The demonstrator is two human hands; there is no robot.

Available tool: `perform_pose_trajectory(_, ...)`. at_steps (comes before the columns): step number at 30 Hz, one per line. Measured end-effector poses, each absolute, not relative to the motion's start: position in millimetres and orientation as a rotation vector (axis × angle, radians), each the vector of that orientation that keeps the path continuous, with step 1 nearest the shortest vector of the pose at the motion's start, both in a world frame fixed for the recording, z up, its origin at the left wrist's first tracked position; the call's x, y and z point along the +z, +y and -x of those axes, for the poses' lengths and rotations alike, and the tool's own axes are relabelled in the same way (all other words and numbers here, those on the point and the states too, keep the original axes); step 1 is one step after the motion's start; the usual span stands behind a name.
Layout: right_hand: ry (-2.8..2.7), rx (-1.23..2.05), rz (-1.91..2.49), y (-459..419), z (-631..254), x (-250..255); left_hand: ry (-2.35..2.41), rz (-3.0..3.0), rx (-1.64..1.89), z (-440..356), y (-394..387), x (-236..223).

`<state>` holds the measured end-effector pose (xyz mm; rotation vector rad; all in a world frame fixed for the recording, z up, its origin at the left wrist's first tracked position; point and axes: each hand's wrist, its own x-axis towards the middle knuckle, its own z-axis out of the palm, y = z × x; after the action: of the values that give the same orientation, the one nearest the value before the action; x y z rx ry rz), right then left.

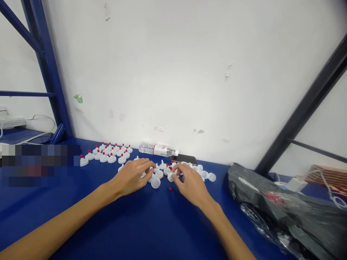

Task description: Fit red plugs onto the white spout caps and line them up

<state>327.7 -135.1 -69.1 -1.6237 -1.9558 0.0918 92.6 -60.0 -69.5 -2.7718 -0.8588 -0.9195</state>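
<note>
Nearest, your left hand [132, 177] curls over the white caps [155, 182], grip unclear; your right hand [191, 182] pinches a white cap [170, 176] at the pile's near edge. Loose red tip [170, 189] between hands. Beyond: bottle [159, 150] on its side, by the wall.

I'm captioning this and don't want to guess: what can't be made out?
All in the head view:
- Left hand: its own fingers hide whether it grips anything.
- White caps: exact count; fingers and overlapping caps hide some.
- Bottle label: wording too small.
- Grey bag: contents covered; right edge cuts it off.
- Pixelated patch: hides what's behind.
</note>
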Motion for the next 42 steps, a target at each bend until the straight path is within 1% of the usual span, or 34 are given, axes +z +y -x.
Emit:
perform_pose_trajectory(5, -1.868, 0.061, 1.647, -138.1, -334.2, -58.2, -0.715, 2.777, -0.928, -108.6, -76.8, -79.5)
perform_pose_trajectory(11, -1.845, 0.04, 1.655, -137.6, -335.7, -57.3, -0.362, 2.726, -0.633, -136.4, -88.7, -92.8)
perform_pose_trajectory(16, -1.856, 0.072, 1.574, -135.5, -334.9, -58.8, -0.277, 2.752, -0.584, -139.1, -84.3, -101.2)
perform_pose_trajectory(20, -1.806, 0.236, 1.522, -134.3, -336.2, -58.2, -0.289, 2.785, -0.725, -135.2, -83.2, -97.1)
perform_pose_trajectory(26, -1.587, 0.695, 1.388, -134.8, -337.7, -52.8, -0.543, 2.778, -1.194, -125.6, -77.3, -84.6)
perform_pose_trajectory(29, -1.525, 0.844, 1.281, -135.6, -336.5, -49.7, -0.631, 2.75, -1.344, -121.2, -72.3, -84.8)
perform_pose_trajectory(36, -1.54, 1.078, 1.138, -137.0, -330.7, -51.2, -0.597, 2.81, -1.374, -119.7, -72.1, -88.2)
perform_pose_trajectory(42, -1.553, 1.06, 1.158, -137.7, -328.4, -52.1, -0.502, 2.832, -1.362, -118.9, -70.8, -91.7)
